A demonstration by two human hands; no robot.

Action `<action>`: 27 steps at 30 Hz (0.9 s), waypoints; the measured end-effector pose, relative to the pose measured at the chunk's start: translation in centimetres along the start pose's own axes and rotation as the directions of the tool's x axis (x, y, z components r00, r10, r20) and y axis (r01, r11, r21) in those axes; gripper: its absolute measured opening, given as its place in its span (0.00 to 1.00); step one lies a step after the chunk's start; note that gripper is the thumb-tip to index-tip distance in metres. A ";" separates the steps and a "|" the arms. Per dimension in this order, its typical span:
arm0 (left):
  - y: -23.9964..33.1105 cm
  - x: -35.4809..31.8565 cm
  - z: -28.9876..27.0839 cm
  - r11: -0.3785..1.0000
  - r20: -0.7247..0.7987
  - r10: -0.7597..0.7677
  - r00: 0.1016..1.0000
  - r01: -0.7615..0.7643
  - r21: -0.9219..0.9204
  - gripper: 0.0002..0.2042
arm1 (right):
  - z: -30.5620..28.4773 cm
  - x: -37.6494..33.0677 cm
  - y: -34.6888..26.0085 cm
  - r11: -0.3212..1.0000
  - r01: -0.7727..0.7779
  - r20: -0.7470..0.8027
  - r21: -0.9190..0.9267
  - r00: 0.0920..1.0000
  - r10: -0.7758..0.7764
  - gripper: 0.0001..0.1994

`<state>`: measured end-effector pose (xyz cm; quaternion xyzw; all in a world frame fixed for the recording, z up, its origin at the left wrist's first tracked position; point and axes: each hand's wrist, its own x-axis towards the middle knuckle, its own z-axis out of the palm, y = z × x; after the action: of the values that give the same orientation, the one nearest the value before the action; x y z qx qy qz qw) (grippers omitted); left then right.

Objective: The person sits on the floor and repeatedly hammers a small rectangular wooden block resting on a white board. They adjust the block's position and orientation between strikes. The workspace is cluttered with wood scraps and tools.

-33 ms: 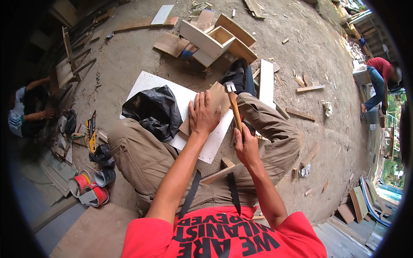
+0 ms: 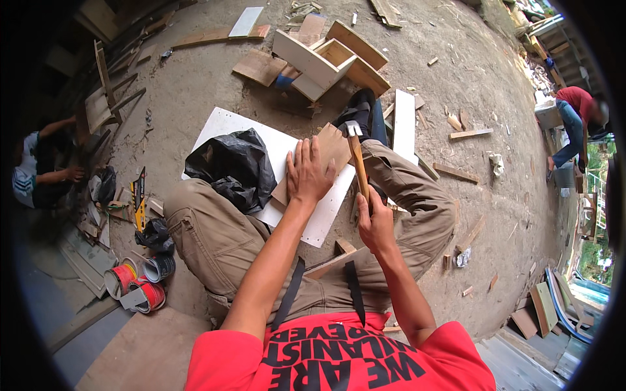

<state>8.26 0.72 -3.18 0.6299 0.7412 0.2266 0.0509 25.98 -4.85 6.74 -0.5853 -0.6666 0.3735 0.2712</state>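
Plywood piece (image 2: 329, 153) lies on the white board (image 2: 222, 127) across the lap, pinned flat by the left hand (image 2: 308, 174), fingers spread to stop it shifting; right hand (image 2: 375, 225) wraps closed around the hammer (image 2: 357, 159) handle low down, head above the piece

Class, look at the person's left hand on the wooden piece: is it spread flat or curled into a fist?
Spread flat. The left hand lies palm-down with fingers extended on the wooden piece, pressing it against the white board.
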 end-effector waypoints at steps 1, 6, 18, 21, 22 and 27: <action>0.0 -0.1 0.0 1.000 0.000 -0.004 1.000 0.004 -0.001 0.37 | -0.3 0.1 -0.6 0.999 0.047 -0.038 -0.004 0.998 -0.047 0.18; -0.1 -0.5 -0.2 1.000 0.013 -0.015 1.000 0.015 0.014 0.37 | -1.1 0.4 -3.0 0.963 0.260 -0.204 0.068 0.949 -0.242 0.20; -0.1 -0.4 0.0 1.000 0.015 -0.020 1.000 0.020 0.010 0.37 | 0.1 -0.5 -2.6 0.995 0.103 -0.134 0.007 0.986 -0.102 0.20; 0.2 -0.4 -0.2 0.999 0.021 -0.031 0.999 0.032 -0.024 0.36 | -0.2 0.3 -2.7 0.967 0.252 -0.221 0.044 0.946 -0.236 0.19; 0.2 -0.3 -0.2 0.999 0.028 -0.029 0.999 0.029 -0.024 0.36 | -0.2 0.6 -2.7 0.962 0.266 -0.223 0.060 0.943 -0.247 0.19; 0.5 -0.3 -0.3 1.000 0.048 -0.022 0.999 0.022 -0.013 0.37 | 2.1 0.1 1.7 0.999 -0.052 0.028 0.014 0.998 0.052 0.17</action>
<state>8.64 0.45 -2.81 0.6266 0.7451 0.2158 0.0755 25.30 -5.03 4.16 -0.5953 -0.6521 0.3932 0.2564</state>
